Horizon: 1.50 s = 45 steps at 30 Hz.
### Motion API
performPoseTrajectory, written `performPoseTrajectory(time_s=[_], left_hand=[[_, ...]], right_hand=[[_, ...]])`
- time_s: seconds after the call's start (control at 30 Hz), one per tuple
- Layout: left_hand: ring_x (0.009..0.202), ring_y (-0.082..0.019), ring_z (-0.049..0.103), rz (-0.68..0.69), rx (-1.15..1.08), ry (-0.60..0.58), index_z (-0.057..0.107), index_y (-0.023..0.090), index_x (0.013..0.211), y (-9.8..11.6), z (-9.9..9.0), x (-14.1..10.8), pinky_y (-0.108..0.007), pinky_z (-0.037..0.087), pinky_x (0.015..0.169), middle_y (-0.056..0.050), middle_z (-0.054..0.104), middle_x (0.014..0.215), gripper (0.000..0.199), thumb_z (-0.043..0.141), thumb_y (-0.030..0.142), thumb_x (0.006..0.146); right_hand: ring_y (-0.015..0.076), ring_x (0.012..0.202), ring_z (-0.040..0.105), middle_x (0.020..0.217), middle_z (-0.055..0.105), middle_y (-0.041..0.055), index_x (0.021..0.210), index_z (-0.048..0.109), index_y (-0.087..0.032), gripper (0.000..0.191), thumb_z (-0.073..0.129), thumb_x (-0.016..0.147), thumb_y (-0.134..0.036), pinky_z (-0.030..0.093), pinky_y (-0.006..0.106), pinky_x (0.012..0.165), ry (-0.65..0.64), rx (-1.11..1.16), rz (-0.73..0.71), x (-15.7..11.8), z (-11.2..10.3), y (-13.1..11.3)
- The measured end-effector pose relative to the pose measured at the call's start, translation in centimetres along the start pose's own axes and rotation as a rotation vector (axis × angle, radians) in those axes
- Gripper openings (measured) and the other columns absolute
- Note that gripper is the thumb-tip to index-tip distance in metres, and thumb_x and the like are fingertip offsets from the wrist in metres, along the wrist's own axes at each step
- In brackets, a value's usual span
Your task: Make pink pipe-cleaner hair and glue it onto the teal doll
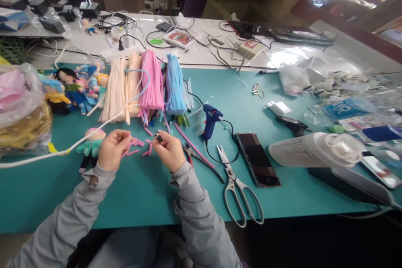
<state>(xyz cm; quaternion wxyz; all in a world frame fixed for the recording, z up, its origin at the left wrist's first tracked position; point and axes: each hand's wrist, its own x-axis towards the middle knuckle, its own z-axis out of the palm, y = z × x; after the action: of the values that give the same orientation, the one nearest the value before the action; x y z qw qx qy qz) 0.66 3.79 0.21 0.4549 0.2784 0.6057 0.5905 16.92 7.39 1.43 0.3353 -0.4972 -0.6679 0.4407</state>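
The left hand (110, 150) is pinching short pink pipe-cleaner pieces (133, 146) above the teal table (141, 192), while the right hand (169, 150) is closing its fingers on a small dark piece (159, 137). A small plush doll (91, 144) is lying at nine o'clock of the left hand, and red-handled pliers (191, 153) and scissors (238, 188) are lying at three to four o'clock of the right.

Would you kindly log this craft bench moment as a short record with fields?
Surface: teal mat
Left hand: pinching short pink pieces
Right hand: grip closed on a small dark item, too small to identify
Beside left hand: small doll lying on the mat
Right of hands: pliers, scissors, blue glue gun, phone
Behind: pipe-cleaner bundles, cream, pink and blue
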Motion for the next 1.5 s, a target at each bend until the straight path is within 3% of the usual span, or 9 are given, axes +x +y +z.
performPoseTrajectory(time_s=[0.13,0.3,0.47,0.6,0.73,0.97,1.2,1.33,1.5], left_hand=[[0.056,-0.015,0.066,0.198,0.233,0.042,0.063,0.019,0.073,0.3,-0.8,0.1,-0.024,0.050,0.051,-0.002,0.072,0.064,0.021,0.074,0.035,0.065],[0.066,-0.019,0.072,0.339,0.485,0.095,0.068,0.020,0.076,0.8,-1.0,-0.2,-0.024,0.054,0.054,-0.004,0.075,0.069,0.016,0.071,0.035,0.070],[0.078,-0.025,0.076,0.222,0.298,0.049,0.065,0.019,0.078,1.2,-0.6,-0.6,-0.030,0.060,0.065,-0.008,0.078,0.076,0.029,0.078,0.041,0.064],[0.075,-0.028,0.076,0.061,0.127,-0.070,0.062,0.017,0.075,1.3,-0.1,-1.2,-0.035,0.062,0.066,-0.010,0.078,0.074,0.044,0.084,0.050,0.056],[0.077,-0.027,0.076,-0.014,0.104,-0.166,0.063,0.016,0.076,0.8,0.2,-1.7,-0.034,0.061,0.068,-0.010,0.078,0.075,0.049,0.085,0.054,0.054],[0.073,-0.023,0.075,0.050,0.187,-0.196,0.068,0.016,0.079,-0.2,-0.3,-1.8,-0.030,0.059,0.068,-0.008,0.078,0.076,0.042,0.081,0.052,0.061],[0.072,-0.017,0.073,0.174,0.279,-0.151,0.070,0.018,0.080,-0.9,-0.3,-2.0,-0.025,0.056,0.070,-0.005,0.078,0.078,0.031,0.080,0.043,0.066],[0.071,-0.017,0.073,0.163,0.234,-0.113,0.070,0.018,0.081,-1.0,-0.1,-2.1,-0.024,0.057,0.069,-0.005,0.077,0.077,0.033,0.080,0.045,0.065],[0.075,-0.019,0.074,0.130,0.222,-0.108,0.069,0.017,0.083,-0.9,-0.1,-2.1,-0.024,0.057,0.069,-0.006,0.078,0.078,0.038,0.080,0.047,0.064]], right_hand=[[0.0092,0.054,0.027,0.053,0.027,-0.0078,0.056,0.035,-0.023,0.020,0.046,0.071,-0.030,0.025,0.024,0.053,0.033,0.017,0.034,0.1,-0.2,0.3],[0.0093,0.054,0.026,0.053,0.025,-0.0076,0.055,0.032,-0.023,0.022,0.045,0.072,-0.031,0.023,0.024,0.053,0.032,0.031,0.039,0.2,-0.4,0.2],[0.0091,0.054,0.028,0.053,0.028,-0.0074,0.055,0.034,-0.022,0.021,0.044,0.072,-0.030,0.025,0.024,0.053,-0.062,0.063,0.046,0.0,-0.7,-0.3],[0.0086,0.053,0.031,0.052,0.033,-0.0075,0.055,0.040,-0.021,0.018,0.048,0.069,-0.030,0.028,0.023,0.053,-0.178,0.092,0.037,-0.3,-0.5,-0.5],[0.0080,0.053,0.030,0.052,0.034,-0.0078,0.056,0.043,-0.020,0.017,0.051,0.068,-0.029,0.028,0.022,0.053,-0.226,0.094,0.014,-0.5,-0.2,-0.4],[0.0075,0.052,0.031,0.051,0.036,-0.0079,0.059,0.050,-0.019,0.017,0.055,0.071,-0.030,0.028,0.020,0.051,-0.213,0.063,0.000,-0.6,-0.1,0.0],[0.0069,0.049,0.035,0.049,0.042,-0.0078,0.064,0.055,-0.019,0.009,0.057,0.072,-0.023,0.031,0.020,0.050,-0.071,-0.026,-0.080,-0.7,0.2,-0.1],[0.0079,0.048,0.037,0.052,0.050,-0.0053,0.069,0.060,-0.018,0.012,0.059,0.074,-0.029,0.032,0.021,0.049,-0.077,0.040,-0.057,-0.8,0.4,0.0],[0.0079,0.049,0.037,0.051,0.049,-0.0046,0.065,0.059,-0.017,0.017,0.060,0.075,-0.031,0.031,0.021,0.048,-0.089,0.119,-0.017,-0.8,0.4,-0.1]])
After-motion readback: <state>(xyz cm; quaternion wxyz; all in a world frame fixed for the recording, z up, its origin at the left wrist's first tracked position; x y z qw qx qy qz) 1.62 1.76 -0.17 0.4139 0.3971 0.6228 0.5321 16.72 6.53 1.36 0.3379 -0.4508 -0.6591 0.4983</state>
